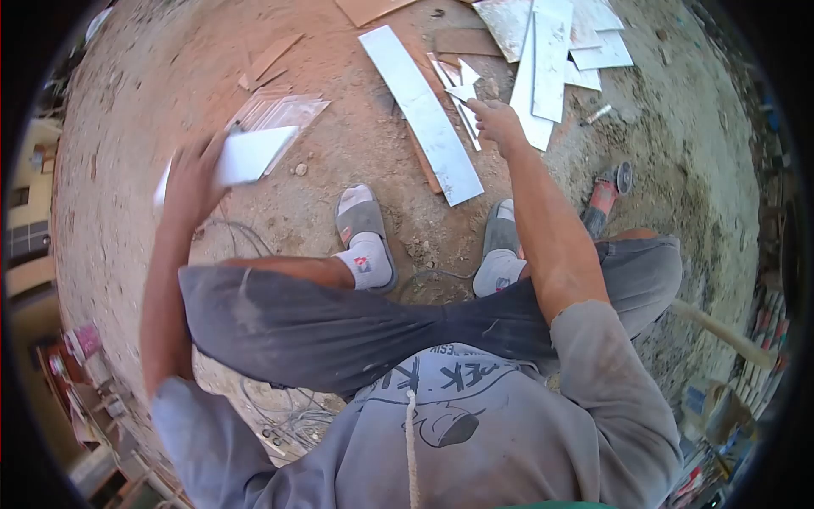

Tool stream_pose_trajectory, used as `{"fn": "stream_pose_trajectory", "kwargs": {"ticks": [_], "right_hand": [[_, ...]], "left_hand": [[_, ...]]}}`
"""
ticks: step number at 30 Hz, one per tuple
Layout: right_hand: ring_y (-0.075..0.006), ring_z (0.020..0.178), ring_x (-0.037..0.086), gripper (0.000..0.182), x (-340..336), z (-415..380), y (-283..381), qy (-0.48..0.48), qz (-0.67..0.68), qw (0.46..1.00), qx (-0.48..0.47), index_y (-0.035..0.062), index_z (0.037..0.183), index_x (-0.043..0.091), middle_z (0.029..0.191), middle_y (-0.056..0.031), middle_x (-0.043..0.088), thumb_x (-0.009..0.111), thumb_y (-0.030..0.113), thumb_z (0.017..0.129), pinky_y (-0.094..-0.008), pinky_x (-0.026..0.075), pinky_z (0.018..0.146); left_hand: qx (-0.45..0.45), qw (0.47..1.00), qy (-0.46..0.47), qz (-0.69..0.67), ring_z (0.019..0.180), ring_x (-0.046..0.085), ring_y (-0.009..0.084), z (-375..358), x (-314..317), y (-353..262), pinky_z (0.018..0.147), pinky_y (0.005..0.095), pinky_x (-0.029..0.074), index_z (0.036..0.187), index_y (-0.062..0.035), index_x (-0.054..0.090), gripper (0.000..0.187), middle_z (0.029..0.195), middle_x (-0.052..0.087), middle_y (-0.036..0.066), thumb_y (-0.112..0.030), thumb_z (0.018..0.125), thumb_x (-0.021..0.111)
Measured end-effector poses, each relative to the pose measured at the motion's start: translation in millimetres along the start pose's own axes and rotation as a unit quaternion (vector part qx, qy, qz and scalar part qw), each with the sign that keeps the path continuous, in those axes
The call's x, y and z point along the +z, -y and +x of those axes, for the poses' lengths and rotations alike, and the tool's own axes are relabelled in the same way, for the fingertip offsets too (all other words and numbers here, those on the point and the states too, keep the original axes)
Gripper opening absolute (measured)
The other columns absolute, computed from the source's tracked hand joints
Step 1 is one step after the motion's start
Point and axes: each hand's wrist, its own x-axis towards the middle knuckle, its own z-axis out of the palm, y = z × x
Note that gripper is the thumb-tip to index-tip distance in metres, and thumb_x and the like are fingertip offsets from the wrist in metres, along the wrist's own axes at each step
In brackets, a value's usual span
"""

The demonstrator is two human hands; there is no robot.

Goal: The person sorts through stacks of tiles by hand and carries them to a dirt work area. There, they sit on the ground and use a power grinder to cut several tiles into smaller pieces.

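On the left, my left hand is closed on a cut white tile, its fingers over the top face. Beneath and beyond that tile lies a stack of tile pieces with their brownish edges fanned out. My right hand reaches forward with a small pointed white tile shard at its fingertips, apparently pinched. Thin white tile strips lie on the ground just beside that hand. A long white tile strip rests between my two hands, on top of a brown piece.
More white tiles are piled at the upper right. An angle grinder lies right of my right foot. Cables run over the dirt near my legs. Brown tile offcuts are scattered at the upper left. A wooden handle is at the right.
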Motion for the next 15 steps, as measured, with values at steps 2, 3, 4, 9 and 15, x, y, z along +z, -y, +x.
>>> {"fn": "stream_pose_trajectory", "kwargs": {"ticks": [2,3,4,9,15], "right_hand": [[-0.0277,0.078,0.066,0.051,-6,-31,25,0.014,0.068,0.998,0.009,-0.0056,0.094,0.069,0.083,-0.0174,0.07,0.066,0.044,0.086,-0.0409,0.05,0.072],[-0.0144,0.078,0.06,0.042,-8,-39,25,0.067,0.114,0.99,0.053,-0.0005,0.099,0.067,0.088,-0.0065,0.065,0.065,0.041,0.09,-0.0285,0.05,0.064],[-0.0151,0.078,0.061,0.039,-6,-50,23,0.056,0.137,0.987,0.069,-0.0002,0.098,0.067,0.087,-0.0075,0.066,0.063,0.038,0.091,-0.0297,0.051,0.064],[-0.0217,0.082,0.066,0.028,22,-50,-88,0.04,-0.286,0.956,-0.047,0.0013,0.093,0.068,0.088,-0.0147,0.068,0.057,0.027,0.09,-0.0357,0.054,0.073],[-0.0378,0.102,0.064,0.03,0,-124,-80,-0.018,-0.194,0.976,0.099,0.0022,0.098,0.07,0.104,-0.0268,0.066,0.047,0.02,0.088,-0.0452,0.049,0.091]], "left_hand": [[0.158,0.986,-0.028,0.033,0.132,0.045,0.0282,72,-7,-21,0.113,0.0434,0.032,0.14,-0.0129,0.048,0.08,0.139,0.052,0.008,0.002,0.067,0.077],[0.198,0.979,-0.014,0.034,0.134,0.044,0.0262,103,-7,-43,0.116,0.0433,0.03,0.14,-0.0136,0.049,0.078,0.142,0.051,0.006,0.004,0.068,0.075],[0.238,0.971,0.002,0.035,0.136,0.042,0.0241,131,-6,-69,0.118,0.0432,0.028,0.14,-0.0143,0.049,0.077,0.144,0.049,0.005,0.006,0.069,0.072],[0.354,0.933,0.023,-0.065,0.136,0.042,0.0261,198,80,-209,0.118,0.0411,0.03,0.143,-0.0203,0.047,0.077,0.15,0.044,0.003,0.008,0.074,0.066],[0.384,0.908,0.153,-0.073,0.142,0.035,0.0186,175,156,-267,0.119,0.0438,0.024,0.145,-0.023,0.043,0.075,0.151,0.042,0.001,0.001,0.077,0.065]]}}
